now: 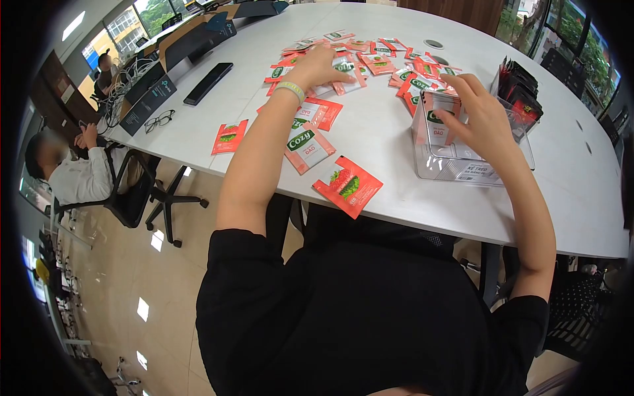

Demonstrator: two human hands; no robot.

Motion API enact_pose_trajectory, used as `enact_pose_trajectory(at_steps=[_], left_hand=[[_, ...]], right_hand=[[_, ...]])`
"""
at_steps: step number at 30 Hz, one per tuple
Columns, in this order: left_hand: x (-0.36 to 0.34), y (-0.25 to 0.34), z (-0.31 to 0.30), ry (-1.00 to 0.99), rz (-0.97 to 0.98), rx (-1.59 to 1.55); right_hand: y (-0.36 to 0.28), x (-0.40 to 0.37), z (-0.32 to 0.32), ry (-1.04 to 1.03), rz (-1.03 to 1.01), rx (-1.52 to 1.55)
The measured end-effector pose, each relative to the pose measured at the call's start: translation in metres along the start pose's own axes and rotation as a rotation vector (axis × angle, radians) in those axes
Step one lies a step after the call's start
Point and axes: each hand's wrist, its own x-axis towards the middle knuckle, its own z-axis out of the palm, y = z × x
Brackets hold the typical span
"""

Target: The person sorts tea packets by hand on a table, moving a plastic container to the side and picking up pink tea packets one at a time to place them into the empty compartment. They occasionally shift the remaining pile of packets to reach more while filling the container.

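My left hand (316,71), with a pale band at the wrist, reaches over a spread of red and white Cozy sachets (378,64). Its thumb lies across one sachet (348,68), which looks gripped; the other fingertips are partly hidden. Over a clear plastic box (456,168), my right hand (477,112) has its fingers curved and apart. Its thumb is close to an upright sachet (439,132) in the box's left part. Nearer me lie a white-faced sachet (309,148) and a red sachet with a strawberry picture (348,187).
Dark packets (518,89) stand in the box's right rear part. A black phone (209,84) and eyeglasses (159,120) lie on the white table (251,53) at left, near dark cardboard boxes (148,102). A seated person (86,173) is beyond the left edge.
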Motion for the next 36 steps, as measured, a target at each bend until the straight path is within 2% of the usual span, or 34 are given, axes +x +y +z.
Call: enact_pose_trajectory(at_steps=[2,3,5,6,7,8,9,11,12,14,15,16,17,18,21,22,24,26,28,30,31,33,34,36], left_hand=[[0.012,-0.017,0.018,0.453,0.292,0.128],[0.003,-0.003,0.006,0.453,0.292,0.128],[-0.01,0.028,-0.018,0.223,0.136,-0.168],[-0.01,0.033,-0.017,0.223,0.136,-0.167],[-0.009,0.04,-0.017,0.304,0.174,-0.146],[-0.008,0.046,-0.016,0.385,0.212,-0.126],[-0.012,0.056,-0.015,0.386,0.213,-0.125],[-0.024,0.077,-0.008,0.644,0.498,-0.182],[-0.026,0.086,-0.005,0.643,0.498,-0.181],[-0.03,0.102,0.0,0.772,0.843,-0.282],[-0.035,0.109,0.001,0.772,0.844,-0.281],[-0.04,0.116,0.001,0.766,0.937,-0.307],[-0.045,0.121,0.001,0.759,1.029,-0.332],[-0.05,0.124,0.0,0.759,1.032,-0.331],[-0.057,0.128,-0.006,0.747,1.092,-0.295],[-0.057,0.126,-0.01,0.767,1.074,-0.28],[-0.056,0.119,-0.017,0.786,1.055,-0.266],[-0.052,0.106,-0.027,0.679,0.686,-0.343],[-0.036,0.085,-0.035,0.639,0.413,-0.276],[-0.028,0.062,-0.044,0.42,0.103,-0.018],[-0.024,0.047,-0.043,0.421,0.103,-0.018],[-0.015,0.018,-0.033,0.182,-0.022,0.213],[-0.01,0.007,-0.031,0.182,-0.022,0.213],[-0.004,-0.006,-0.03,-0.182,-0.25,0.213]], right_hand=[[-0.004,0.001,-0.003,0.012,0.025,0.014],[-0.005,0.001,-0.004,0.024,0.05,0.028],[-0.005,0.002,-0.005,0.055,0.049,0.044],[-0.005,0.003,-0.005,0.086,0.047,0.059],[-0.005,0.003,-0.005,0.087,0.048,0.058],[-0.005,0.003,-0.004,0.158,0.004,0.054],[-0.005,0.004,-0.003,0.228,-0.04,0.05],[-0.008,0.004,-0.004,0.271,-0.056,0.065],[-0.01,0.004,-0.005,0.313,-0.071,0.079],[-0.01,0.005,-0.005,0.36,-0.14,0.082],[-0.009,0.006,-0.006,0.406,-0.211,0.083],[-0.006,0.006,-0.004,0.408,-0.21,0.082],[0.0,0.005,-0.002,0.422,-0.306,0.057],[0.003,0.005,-0.001,0.437,-0.401,0.031],[0.002,0.003,-0.004,0.474,-0.381,0.111],[0.002,0.003,-0.003,0.475,-0.381,0.111],[0.001,0.002,0.002,0.549,-0.24,0.41],[-0.003,0.003,0.001,0.537,-0.209,0.438],[-0.004,0.002,-0.003,0.527,-0.177,0.463],[-0.001,0.001,-0.008,0.211,-0.142,0.493],[0.001,0.0,-0.009,0.211,-0.142,0.493],[0.003,0.0,-0.01,0.092,-0.025,0.575],[0.007,-0.001,-0.009,0.092,-0.024,0.575],[0.015,0.0,-0.006,0.051,0.026,0.656]])
